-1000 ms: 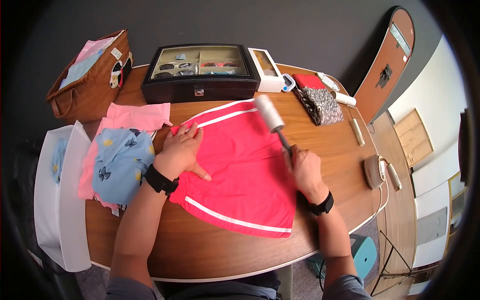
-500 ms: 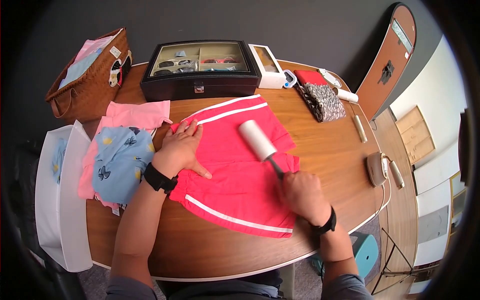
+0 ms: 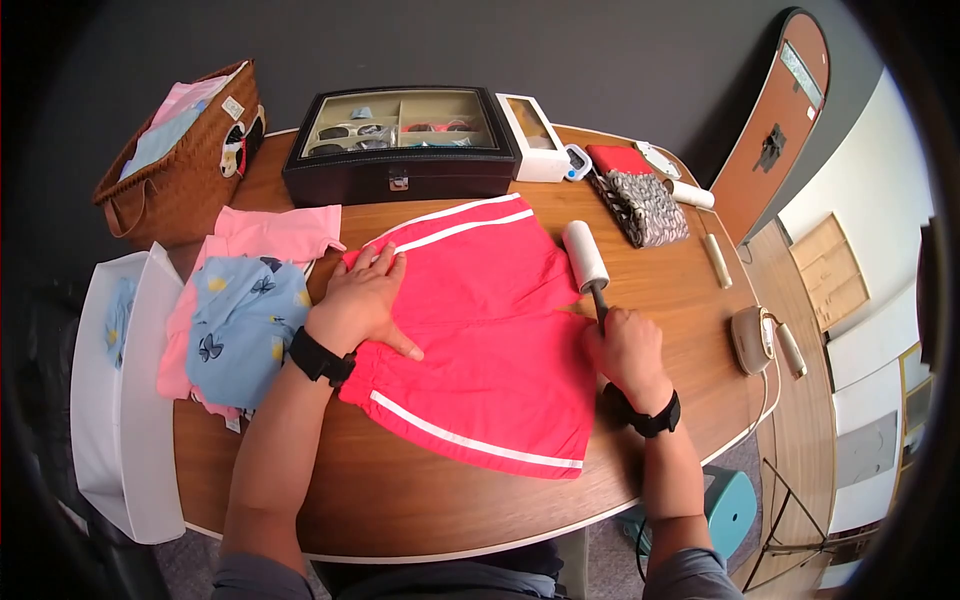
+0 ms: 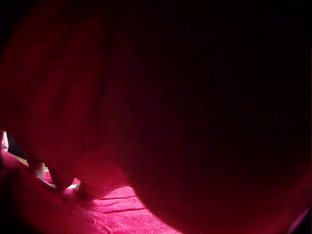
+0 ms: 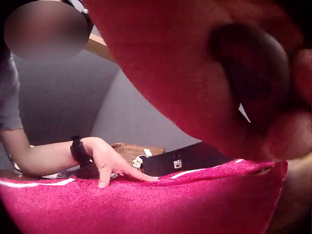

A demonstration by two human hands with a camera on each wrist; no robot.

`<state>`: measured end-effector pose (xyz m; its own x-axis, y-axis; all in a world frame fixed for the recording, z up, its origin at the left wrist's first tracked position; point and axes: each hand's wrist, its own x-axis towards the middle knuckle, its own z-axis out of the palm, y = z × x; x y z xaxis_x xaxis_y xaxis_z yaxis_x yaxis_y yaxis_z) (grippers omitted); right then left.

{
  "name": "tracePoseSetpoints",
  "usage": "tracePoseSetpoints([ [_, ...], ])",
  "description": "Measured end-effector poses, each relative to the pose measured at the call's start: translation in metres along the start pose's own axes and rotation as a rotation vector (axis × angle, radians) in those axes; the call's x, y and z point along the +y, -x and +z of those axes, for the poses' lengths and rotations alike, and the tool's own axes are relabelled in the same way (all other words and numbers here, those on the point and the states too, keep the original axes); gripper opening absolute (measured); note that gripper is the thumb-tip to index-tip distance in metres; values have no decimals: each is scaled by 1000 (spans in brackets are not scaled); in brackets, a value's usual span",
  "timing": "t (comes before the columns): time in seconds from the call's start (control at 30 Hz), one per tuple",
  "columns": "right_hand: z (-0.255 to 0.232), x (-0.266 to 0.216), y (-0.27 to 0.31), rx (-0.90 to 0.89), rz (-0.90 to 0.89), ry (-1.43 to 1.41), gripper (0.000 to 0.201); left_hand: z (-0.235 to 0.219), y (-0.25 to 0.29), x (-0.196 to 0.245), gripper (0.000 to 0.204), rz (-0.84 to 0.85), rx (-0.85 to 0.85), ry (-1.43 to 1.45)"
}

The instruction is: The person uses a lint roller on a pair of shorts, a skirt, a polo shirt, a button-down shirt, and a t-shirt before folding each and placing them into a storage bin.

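Pink shorts point(image 3: 470, 350) with white side stripes lie spread on the wooden table, waistband to the left. My left hand point(image 3: 362, 308) rests on them near the waistband, fingers spread and thumb apart; the right wrist view also shows this left hand point(image 5: 109, 163) pressing on the cloth. My right hand point(image 3: 632, 350) grips the handle of a lint roller point(image 3: 586, 256), whose white head is at the leg hems' right side. In the right wrist view the dark handle end point(image 5: 258, 73) shows inside the curled hand. The left wrist view is mostly dark, with a strip of pink cloth point(image 4: 126, 209).
Left of the shorts lie a blue patterned garment point(image 3: 245, 330) and pink clothing point(image 3: 275, 230), beside a white bin point(image 3: 150, 400). Behind stand a wicker basket point(image 3: 190, 160) and a black glasses case point(image 3: 400, 180). Folded patterned cloth point(image 3: 645, 210) and a beige corded device point(image 3: 750, 340) are right.
The lint roller went from the upper leg's hem down onto the middle of the shorts, then right to beside the hems. My left hand has stayed in place.
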<state>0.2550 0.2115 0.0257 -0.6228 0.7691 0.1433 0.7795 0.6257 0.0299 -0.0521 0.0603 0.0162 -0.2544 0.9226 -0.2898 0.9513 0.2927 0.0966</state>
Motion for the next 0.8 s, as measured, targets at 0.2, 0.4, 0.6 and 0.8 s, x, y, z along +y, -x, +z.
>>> tracePoseSetpoints([
  [0.2,-22,-54,28,-72,-174,-314,37,1,0,-3,146,26,17,10],
  [0.4,-13,-84,61,-315,-439,-213,37,3,-2,-2,147,4,-9,-9],
  [0.6,-16,-29,35,-251,-241,9,38,1,-1,-2,150,16,-11,-22],
  [0.8,-23,15,2,-476,-62,-80,44,5,-1,-4,150,30,27,-2],
])
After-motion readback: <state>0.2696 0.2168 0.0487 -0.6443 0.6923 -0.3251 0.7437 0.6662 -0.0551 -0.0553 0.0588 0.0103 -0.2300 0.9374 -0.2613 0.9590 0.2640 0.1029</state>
